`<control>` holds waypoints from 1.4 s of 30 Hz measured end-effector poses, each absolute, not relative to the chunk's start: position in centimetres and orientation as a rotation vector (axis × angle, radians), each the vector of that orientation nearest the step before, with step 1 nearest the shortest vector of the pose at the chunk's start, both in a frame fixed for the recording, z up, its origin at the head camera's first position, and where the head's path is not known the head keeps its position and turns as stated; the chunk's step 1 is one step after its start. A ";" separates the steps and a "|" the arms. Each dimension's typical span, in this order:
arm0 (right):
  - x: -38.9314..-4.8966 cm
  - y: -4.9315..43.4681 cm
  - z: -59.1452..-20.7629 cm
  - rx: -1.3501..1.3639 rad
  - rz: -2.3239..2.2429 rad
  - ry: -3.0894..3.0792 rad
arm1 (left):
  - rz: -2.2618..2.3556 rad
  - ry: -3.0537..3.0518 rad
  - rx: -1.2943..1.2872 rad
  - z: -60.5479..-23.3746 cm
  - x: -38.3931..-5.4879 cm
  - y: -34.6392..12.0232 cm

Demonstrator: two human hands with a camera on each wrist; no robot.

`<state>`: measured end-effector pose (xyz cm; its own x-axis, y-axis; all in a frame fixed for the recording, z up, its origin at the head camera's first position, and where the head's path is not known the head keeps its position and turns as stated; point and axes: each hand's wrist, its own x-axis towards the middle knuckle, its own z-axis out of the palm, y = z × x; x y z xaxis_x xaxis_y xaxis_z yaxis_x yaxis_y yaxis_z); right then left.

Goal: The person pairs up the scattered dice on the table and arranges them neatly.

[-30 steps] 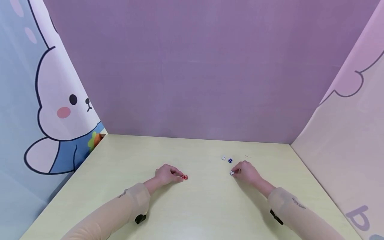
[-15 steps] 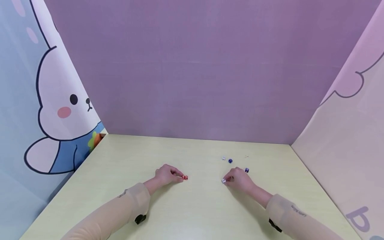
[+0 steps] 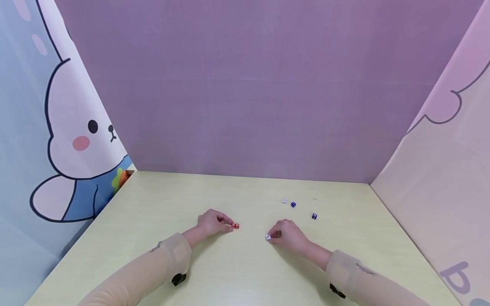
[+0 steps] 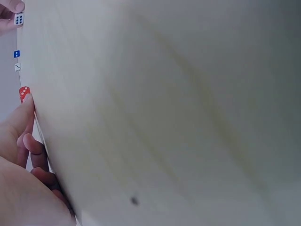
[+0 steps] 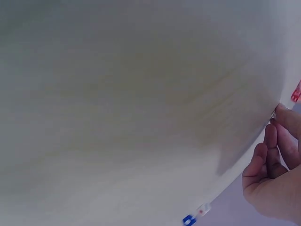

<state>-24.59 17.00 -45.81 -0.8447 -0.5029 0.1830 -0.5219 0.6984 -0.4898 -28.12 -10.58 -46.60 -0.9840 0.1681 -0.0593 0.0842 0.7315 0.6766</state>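
My left hand (image 3: 215,223) pinches a red die (image 3: 233,225) low over the tabletop, and a second red die (image 3: 237,226) sits right against it. In the left wrist view red dice (image 4: 25,92) show at the fingertips, partly hidden by them. Across from it, my right hand (image 3: 289,236) holds a white die (image 3: 268,237) between thumb and finger. That white die's pips (image 4: 19,19) show in the left wrist view. A gap of bare tabletop lies between the white die and the red pair.
Farther back on the pale table (image 3: 191,187) stand a white die (image 3: 285,201) and a blue die (image 3: 293,204) close together. Another blue die (image 3: 314,216) lies to their right, beyond my right hand. A purple panel (image 3: 245,106) borders the table's back edge.
My right hand has carried the white die left and nearer to me, toward the red dice. The blue die on the right has come out from behind that hand. My left hand stays put.
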 end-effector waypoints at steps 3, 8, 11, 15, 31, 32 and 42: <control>-24.4 15.9 -45.8 0.881 0.874 -2.867 | 1.093 2.811 0.206 -46.5 -28.1 -10.6; -24.1 13.8 -45.7 0.872 0.909 -2.892 | 1.088 2.812 0.191 -46.6 -28.2 -10.6; -24.0 12.6 -45.6 0.871 0.912 -2.902 | 1.115 2.799 0.182 -46.7 -28.2 -10.8; -24.1 11.1 -45.7 0.882 0.899 -2.915 | 1.252 2.713 0.175 -47.0 -28.3 -11.3; -24.8 7.6 -45.9 0.877 0.862 -2.874 | 1.182 2.719 0.318 -47.1 -27.0 -12.0; -24.9 7.4 -45.9 0.872 0.857 -2.872 | 1.161 2.733 0.326 -47.1 -27.0 -12.0; -25.4 6.3 -46.1 0.832 0.861 -2.865 | 1.096 2.780 0.405 -47.0 -27.1 -11.8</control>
